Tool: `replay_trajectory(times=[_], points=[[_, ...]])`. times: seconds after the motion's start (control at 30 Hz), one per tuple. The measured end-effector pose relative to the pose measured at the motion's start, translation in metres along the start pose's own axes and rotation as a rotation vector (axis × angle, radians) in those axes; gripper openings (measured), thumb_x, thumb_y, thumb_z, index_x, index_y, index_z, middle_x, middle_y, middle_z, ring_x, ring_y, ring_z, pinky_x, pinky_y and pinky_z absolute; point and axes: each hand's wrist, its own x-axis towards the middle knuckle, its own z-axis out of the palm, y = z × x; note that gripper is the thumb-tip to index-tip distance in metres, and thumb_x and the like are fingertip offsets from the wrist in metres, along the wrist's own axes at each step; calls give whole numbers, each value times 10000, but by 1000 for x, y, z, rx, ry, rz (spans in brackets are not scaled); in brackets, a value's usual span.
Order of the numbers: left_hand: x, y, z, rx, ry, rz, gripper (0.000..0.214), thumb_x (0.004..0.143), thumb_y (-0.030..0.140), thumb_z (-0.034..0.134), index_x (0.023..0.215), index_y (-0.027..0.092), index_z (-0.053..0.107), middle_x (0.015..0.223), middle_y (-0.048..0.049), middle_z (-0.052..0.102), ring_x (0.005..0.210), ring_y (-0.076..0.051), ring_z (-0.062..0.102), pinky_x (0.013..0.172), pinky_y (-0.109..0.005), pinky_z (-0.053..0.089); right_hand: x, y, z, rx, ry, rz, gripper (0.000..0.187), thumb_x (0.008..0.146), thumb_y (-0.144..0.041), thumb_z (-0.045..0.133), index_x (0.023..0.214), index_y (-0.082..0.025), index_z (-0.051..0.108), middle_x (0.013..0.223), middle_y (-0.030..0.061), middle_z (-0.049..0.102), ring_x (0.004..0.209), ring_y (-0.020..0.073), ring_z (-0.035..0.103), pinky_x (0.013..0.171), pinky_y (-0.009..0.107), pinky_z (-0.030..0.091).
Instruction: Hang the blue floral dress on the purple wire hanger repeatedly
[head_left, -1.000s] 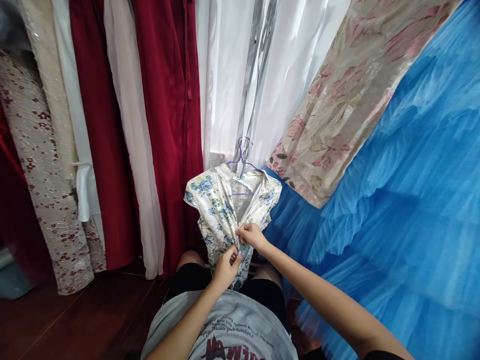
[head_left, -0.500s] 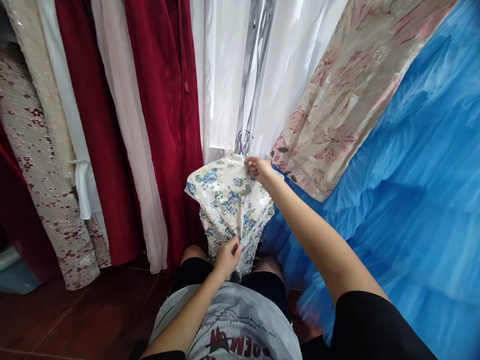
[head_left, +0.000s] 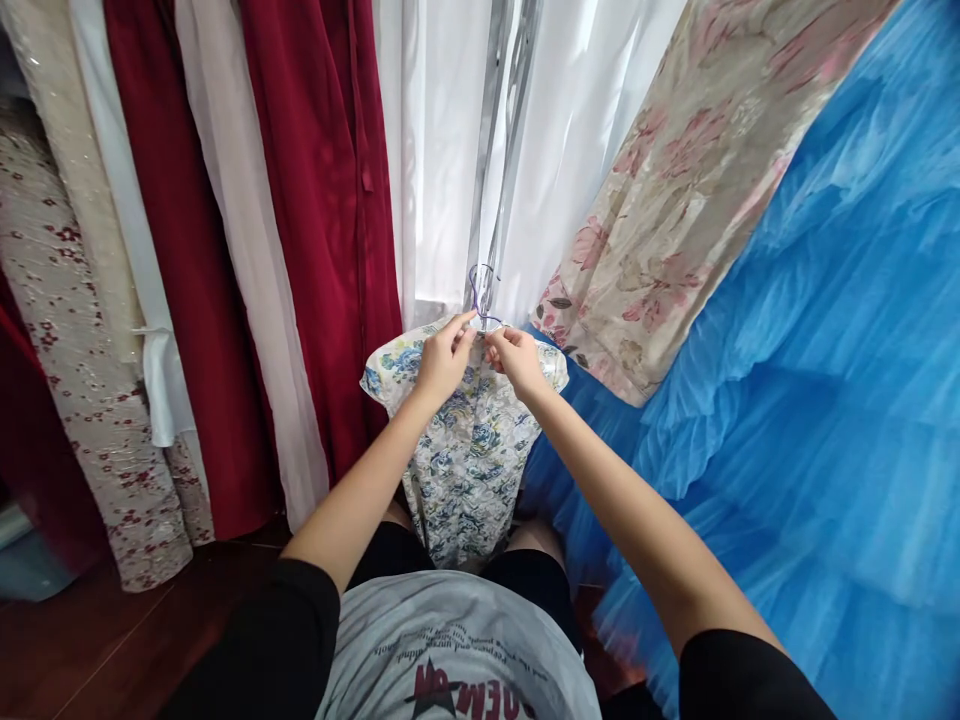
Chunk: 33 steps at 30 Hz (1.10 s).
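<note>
A white dress with blue and yellow flowers (head_left: 476,440) hangs in front of my knees on a purple wire hanger (head_left: 475,290). My left hand (head_left: 444,358) pinches the neckline on its left side, just below the hanger's hook. Close beside it, my right hand (head_left: 516,358) has its fingers closed on the neckline's right side. The fingertips of both hands nearly meet at the top of the dress's middle seam. What exactly lies between the fingers is too small to make out beyond the neckline cloth.
Dark red drapes (head_left: 315,250) and a pale patterned cloth (head_left: 90,420) hang on the left. White curtains (head_left: 442,150) hang behind metal poles (head_left: 499,150). To the right are a pink-flowered cloth (head_left: 660,230) and a wide blue tulle skirt (head_left: 817,430). A grey bin (head_left: 37,565) stands lower left.
My left hand has moved up from the lower middle of the dress to the neckline, beside my right hand. My right hand stays at the neckline. The dress now hangs flatter.
</note>
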Motion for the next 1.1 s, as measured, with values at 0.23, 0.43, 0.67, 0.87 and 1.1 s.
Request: replay_trajectory(times=[0.23,0.43,0.67,0.87,1.1], points=[[39,0,-16,270,-419,211,84,904,167,608,862,147,678,789,-36,658,752,-193,607,731,-297,448,-5,30,1,-229,42,-205,232,929,-374,549,766,-210,533,550,-14,580,503,140,529,528,246,389],[64,-1,-31,162,-208,132,80,898,189,614,935,148,671,832,-25,683,773,-170,627,750,-279,477,-7,50,4,-431,52,-145,191,918,-348,536,774,-225,506,613,-12,586,592,161,563,607,253,406],[58,-91,-95,-48,335,-381,131,874,245,579,937,139,623,857,-32,668,789,-145,619,764,-249,499,-42,66,6,-429,-105,-54,192,851,-295,561,687,-219,498,562,-20,592,530,135,546,554,232,381],[-45,-137,-92,-130,264,-760,159,910,319,493,834,180,494,655,18,558,615,-134,565,636,-270,513,-63,86,14,-445,-233,31,180,798,-191,569,632,-212,500,508,-27,594,491,122,550,518,215,364],[-94,-130,-46,-314,-275,-856,295,766,418,726,738,168,571,696,-50,683,651,-192,670,611,-306,542,-90,116,-44,-552,-437,176,237,764,-149,631,547,-195,550,425,-32,576,436,126,532,496,215,375]])
